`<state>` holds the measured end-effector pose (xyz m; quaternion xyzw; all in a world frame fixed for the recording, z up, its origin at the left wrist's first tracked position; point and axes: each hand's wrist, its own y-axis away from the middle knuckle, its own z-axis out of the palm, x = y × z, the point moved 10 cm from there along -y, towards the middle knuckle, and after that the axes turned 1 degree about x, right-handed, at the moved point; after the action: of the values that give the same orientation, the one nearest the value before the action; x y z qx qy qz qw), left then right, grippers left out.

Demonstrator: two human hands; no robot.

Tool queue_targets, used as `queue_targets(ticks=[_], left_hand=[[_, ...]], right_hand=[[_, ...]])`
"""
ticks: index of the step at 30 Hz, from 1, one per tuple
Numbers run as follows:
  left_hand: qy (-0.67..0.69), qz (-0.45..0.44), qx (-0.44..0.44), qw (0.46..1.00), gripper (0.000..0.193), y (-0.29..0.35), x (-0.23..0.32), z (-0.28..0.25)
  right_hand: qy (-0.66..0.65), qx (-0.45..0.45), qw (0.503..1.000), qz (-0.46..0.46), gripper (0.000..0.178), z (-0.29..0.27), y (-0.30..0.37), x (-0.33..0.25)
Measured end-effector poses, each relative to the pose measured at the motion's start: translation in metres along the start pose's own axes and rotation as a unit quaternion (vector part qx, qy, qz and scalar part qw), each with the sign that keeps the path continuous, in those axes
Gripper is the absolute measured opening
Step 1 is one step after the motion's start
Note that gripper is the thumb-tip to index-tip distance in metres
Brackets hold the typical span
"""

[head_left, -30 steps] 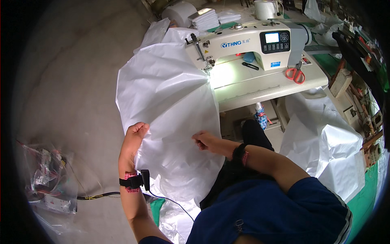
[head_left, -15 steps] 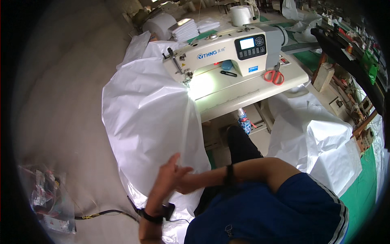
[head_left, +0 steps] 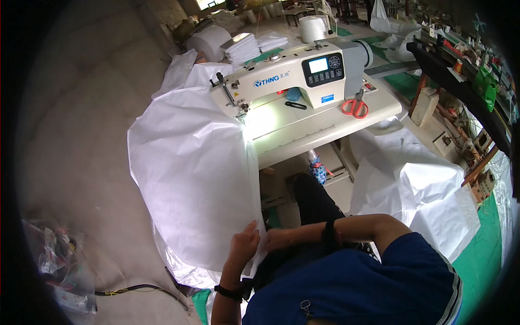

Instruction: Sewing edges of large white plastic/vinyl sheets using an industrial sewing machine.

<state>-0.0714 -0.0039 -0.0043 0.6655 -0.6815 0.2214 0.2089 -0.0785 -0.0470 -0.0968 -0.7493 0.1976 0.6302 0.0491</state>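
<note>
A large white woven-plastic sheet (head_left: 189,162) drapes from under the needle of a sewing machine (head_left: 281,78) down toward my lap. My left hand (head_left: 245,245) grips the sheet near its right edge, index finger pointing up along it. Close beside it, my right hand (head_left: 278,240) is closed on that same edge; its fingertips are partly hidden. The machine's lamp lights the cloth at the needle, and the part of the sheet behind the machine head is bunched up.
Red-handled scissors (head_left: 355,106) and a small black thread snipper (head_left: 296,105) lie on the machine table (head_left: 319,132). More white sheeting (head_left: 411,184) is heaped at the right. Folded white stacks (head_left: 241,47) and a thread cone (head_left: 314,28) stand behind. A black cable (head_left: 135,287) crosses the floor.
Both hands have shifted right, from over the sheet to its right edge, where they now grip it. The sheet's lower right edge lies straighter. The whole view has shifted slightly.
</note>
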Motion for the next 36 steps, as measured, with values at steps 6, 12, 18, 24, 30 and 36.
queue_targets(ticks=[6, 12, 18, 24, 30, 36], left_hand=[[0.077, 0.003, 0.043, 0.996, 0.028, 0.001, 0.000, -0.011], [0.055, -0.070, -0.015, 0.996, 0.023, 0.018, -0.007, -0.002], [0.062, -0.055, 0.013, 0.996, 0.016, 0.030, 0.009, -0.016], [0.051, 0.064, -0.055, 0.995, 0.009, 0.016, 0.067, -0.006], [0.061, 0.053, -0.034, 0.996, 0.010, 0.012, 0.058, -0.019], [0.044, 0.030, 0.015, 0.998, 0.010, -0.013, 0.031, -0.017]], right_hand=[[0.107, -0.088, 0.985, -0.107, 0.032, 0.040, 0.000, -0.038], [0.112, -0.131, 0.982, -0.076, 0.024, 0.048, 0.011, -0.047], [0.539, -0.033, 0.837, -0.083, 0.022, -0.114, -0.020, -0.063], [0.476, 0.380, 0.783, 0.123, 0.016, -0.294, -0.076, -0.092], [0.591, 0.381, 0.688, 0.175, 0.014, -0.274, -0.095, -0.087], [0.524, 0.417, 0.728, 0.148, 0.039, -0.246, -0.060, -0.078]])
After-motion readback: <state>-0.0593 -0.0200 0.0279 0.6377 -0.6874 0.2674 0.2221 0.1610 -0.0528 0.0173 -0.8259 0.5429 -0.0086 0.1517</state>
